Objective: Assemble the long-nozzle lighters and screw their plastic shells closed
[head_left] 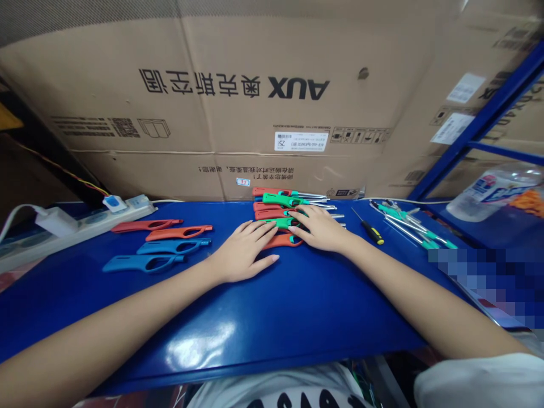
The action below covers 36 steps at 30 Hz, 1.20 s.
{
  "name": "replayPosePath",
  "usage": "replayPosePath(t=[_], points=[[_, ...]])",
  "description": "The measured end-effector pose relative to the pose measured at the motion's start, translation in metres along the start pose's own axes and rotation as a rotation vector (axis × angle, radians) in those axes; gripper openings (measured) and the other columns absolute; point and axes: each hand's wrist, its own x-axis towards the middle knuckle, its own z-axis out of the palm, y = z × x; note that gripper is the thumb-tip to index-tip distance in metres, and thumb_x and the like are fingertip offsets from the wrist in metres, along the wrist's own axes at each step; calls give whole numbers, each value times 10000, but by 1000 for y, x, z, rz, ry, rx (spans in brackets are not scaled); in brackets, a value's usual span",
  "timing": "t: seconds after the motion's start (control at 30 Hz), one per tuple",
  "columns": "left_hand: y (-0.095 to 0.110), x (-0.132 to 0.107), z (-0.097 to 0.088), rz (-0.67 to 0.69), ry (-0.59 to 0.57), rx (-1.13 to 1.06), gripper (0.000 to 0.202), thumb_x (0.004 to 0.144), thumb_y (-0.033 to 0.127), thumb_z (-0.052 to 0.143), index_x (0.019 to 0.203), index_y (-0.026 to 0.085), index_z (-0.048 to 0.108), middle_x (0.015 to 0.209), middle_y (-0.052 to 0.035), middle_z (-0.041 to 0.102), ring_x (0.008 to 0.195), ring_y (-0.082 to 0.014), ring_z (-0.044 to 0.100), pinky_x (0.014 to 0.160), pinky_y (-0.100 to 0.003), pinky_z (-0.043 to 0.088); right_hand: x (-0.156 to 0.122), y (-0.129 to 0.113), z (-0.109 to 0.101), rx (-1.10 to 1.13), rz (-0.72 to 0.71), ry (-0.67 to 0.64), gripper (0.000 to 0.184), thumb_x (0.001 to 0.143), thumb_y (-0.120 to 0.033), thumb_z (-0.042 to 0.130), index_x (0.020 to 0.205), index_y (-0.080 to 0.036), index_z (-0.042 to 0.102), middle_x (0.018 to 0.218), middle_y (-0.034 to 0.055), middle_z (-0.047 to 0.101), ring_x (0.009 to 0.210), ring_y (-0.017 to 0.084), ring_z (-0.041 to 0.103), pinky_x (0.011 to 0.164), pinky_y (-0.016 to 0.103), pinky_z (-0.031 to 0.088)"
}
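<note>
A stack of red, orange and green long-neck lighters lies on the blue table in front of the cardboard, metal tubes pointing right. My left hand rests at the left end of the nearest ones, fingers stretched and thumb apart. From the right, my right hand lies over the nearer lighters near the base of their tubes, fingers spread; it hides part of them. Left of my left hand lie lighter handles without tubes: two red-orange ones and two blue ones.
A yellow-black screwdriver and several metal tubes with green ends lie on the right. At the left edge is a white power strip with plugs. A plastic bottle lies tilted at the far right. A large carton stands behind.
</note>
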Motion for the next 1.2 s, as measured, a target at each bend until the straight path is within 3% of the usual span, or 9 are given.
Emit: replayPosePath(t=[0.17,0.37,0.67,0.8,0.93,1.2], points=[[-1,4,-3,-18,-12,39,704,1023,606,341,1539,132,401,1611,-126,380,1435,-329,412,1161,-495,337,9,-3,0,8,-26,10,587,1030,-544,380,1461,-176,532,1464,163,527,1360,334,482,1129,528,384],[-2,12,-5,-14,12,45,677,1026,592,334,1493,123,472,1535,-146,493,1387,-339,460,1133,-498,350,11,-4,-4,20,-37,16,529,1031,-518,403,1435,-206,545,1411,146,581,1325,325,522,1113,548,390],[0,11,-8,-25,20,25,626,1032,564,349,1484,151,481,1536,-138,491,1400,-342,438,1138,-499,345,5,1,-12,60,2,60,466,1011,-424,478,1396,-176,565,1420,163,576,1285,340,555,1074,535,441],[1,12,-9,-31,12,43,626,1030,563,352,1464,138,504,1514,-152,509,1388,-360,439,1134,-514,353,21,17,-8,94,77,106,381,971,-299,551,1323,-161,597,1340,165,613,1227,310,596,1026,472,490],[1,13,-5,-25,20,65,666,1024,574,355,1458,91,506,1482,-173,531,1396,-380,415,1182,-527,304,45,31,-1,133,103,132,288,940,-336,631,1177,-173,653,1176,128,681,1107,267,651,958,411,521],[1,13,-2,-29,33,56,691,1019,595,346,1471,93,489,1500,-180,513,1397,-385,419,1178,-536,320,75,17,0,136,14,146,172,914,-247,654,1074,-185,667,1130,95,717,1099,266,641,954,418,487]])
